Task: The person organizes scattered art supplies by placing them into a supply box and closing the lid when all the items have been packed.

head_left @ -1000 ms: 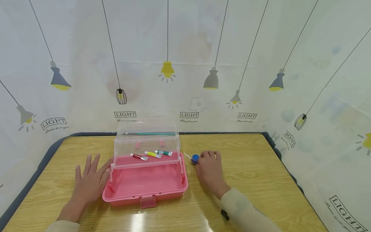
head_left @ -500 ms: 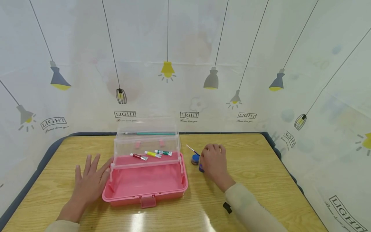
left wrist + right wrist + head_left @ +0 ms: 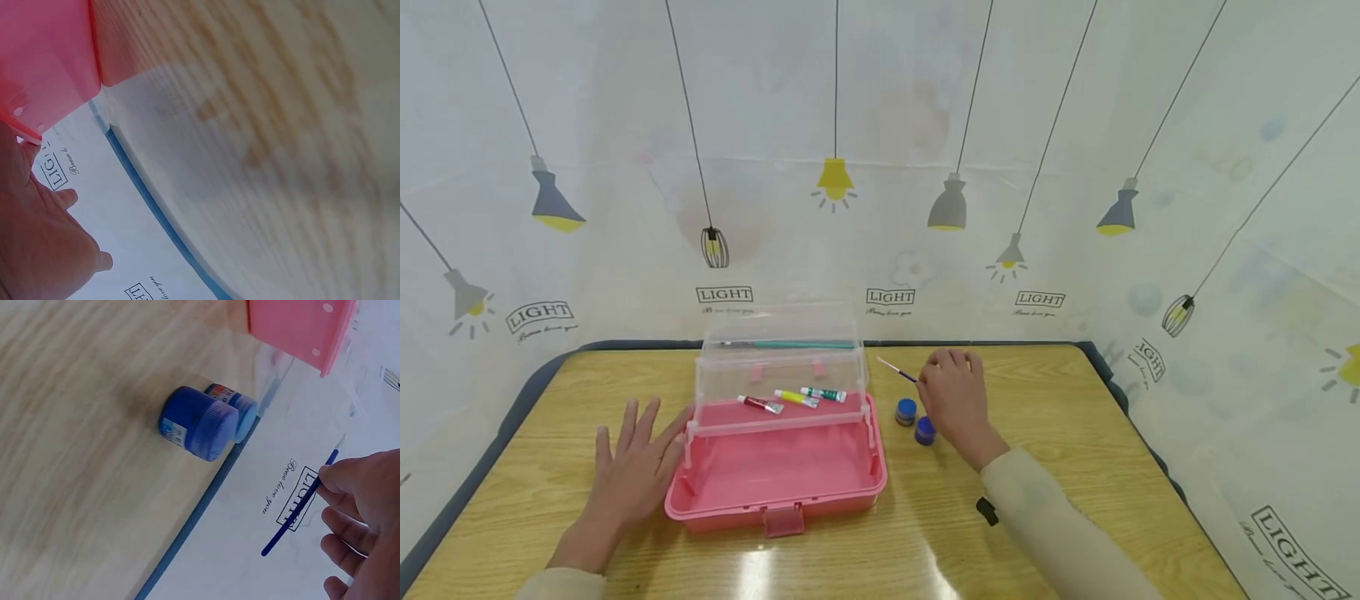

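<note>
A wooden table (image 3: 1075, 467) carries a pink lidded storage box (image 3: 722, 523), its clear lid and tray raised behind the bare lower compartment. The left hand (image 3: 632, 475) lies at the box's left side, fingers spread and extended; that seems good steadying, best kept light. The right hand (image 3: 958, 404) is above the table, beyond two blue paint jars (image 3: 925, 431) to the right of the box. Inside the raised tray and lid are a teal-handled brush (image 3: 805, 345) and three paint tubes (image 3: 795, 400). Smallest is the slim blue-handled paintbrush (image 3: 300, 503): handling it well probably calls for a gentle pinch, the shaft kept level and clear of the jar lids, and the tip guarded from knocks. It lies between the right thumb and a finger, clamped partway along, its pale tip reaching out toward the box side and the handle's end sticking out the other way.
</note>
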`<state>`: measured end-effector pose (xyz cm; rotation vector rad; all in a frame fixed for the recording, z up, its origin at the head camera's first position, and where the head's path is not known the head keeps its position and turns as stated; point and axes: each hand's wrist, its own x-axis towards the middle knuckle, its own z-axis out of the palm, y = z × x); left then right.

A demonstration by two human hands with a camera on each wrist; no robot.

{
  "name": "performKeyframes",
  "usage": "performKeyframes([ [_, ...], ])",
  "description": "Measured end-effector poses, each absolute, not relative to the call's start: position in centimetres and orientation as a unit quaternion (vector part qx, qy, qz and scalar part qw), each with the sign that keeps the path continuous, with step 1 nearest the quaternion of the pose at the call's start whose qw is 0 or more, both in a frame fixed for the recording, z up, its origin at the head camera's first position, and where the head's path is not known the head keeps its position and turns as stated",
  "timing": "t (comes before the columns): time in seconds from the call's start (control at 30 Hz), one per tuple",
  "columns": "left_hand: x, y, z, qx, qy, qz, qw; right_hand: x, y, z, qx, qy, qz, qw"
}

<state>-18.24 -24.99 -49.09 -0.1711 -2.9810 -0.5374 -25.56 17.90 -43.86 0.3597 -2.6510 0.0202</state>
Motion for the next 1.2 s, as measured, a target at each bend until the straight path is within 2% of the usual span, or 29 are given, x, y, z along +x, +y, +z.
performKeyframes([
  [0.7, -17.4, -25.9, -48.7, -0.085, -0.977, -0.195, 0.012, -27.8, 15.1, -39.7, 0.136, -0.968, -0.014, 0.212],
  [1.2, -17.4, -25.7, -49.1, -0.095, -0.976, -0.194, 0.021, -29.0, 12.3, -38.1, 0.160, -0.970, -0.033, 0.181],
])
